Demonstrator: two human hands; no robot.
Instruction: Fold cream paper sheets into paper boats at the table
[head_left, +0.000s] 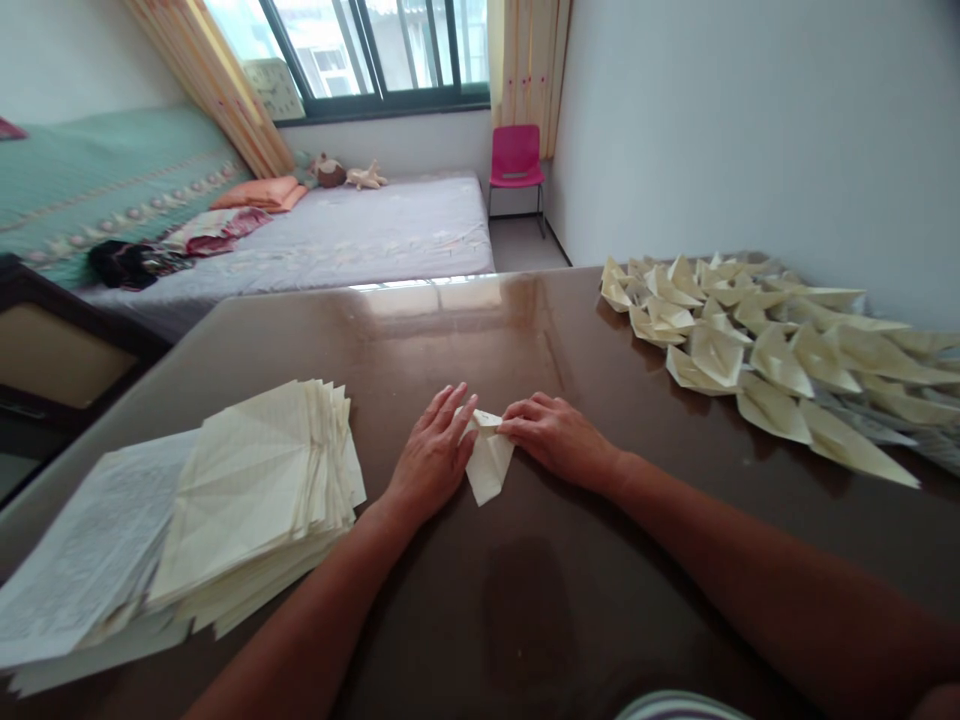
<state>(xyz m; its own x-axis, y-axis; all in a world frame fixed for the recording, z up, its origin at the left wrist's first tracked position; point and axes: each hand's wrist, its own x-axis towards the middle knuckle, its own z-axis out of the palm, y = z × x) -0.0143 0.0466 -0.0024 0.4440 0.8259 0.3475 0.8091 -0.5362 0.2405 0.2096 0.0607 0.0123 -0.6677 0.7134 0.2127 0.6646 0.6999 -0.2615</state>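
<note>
Brown glossy table (450, 350), left hand (436, 450) flattened, right hand (556, 436) angled inward, fingers pinching folded paper (491, 466)

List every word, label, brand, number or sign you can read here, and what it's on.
No text is readable.
Printed sheet, left: dense print, too small and blurred.
Folded paper, centre: small dark mark, unreadable.
Clock-like object, back left: markings too blurred to read.

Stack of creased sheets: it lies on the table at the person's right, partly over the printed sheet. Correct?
Wrong side: the head view shows the stack of creased sheets on the table at the person's left. It does lie partly over the printed sheet.
</note>
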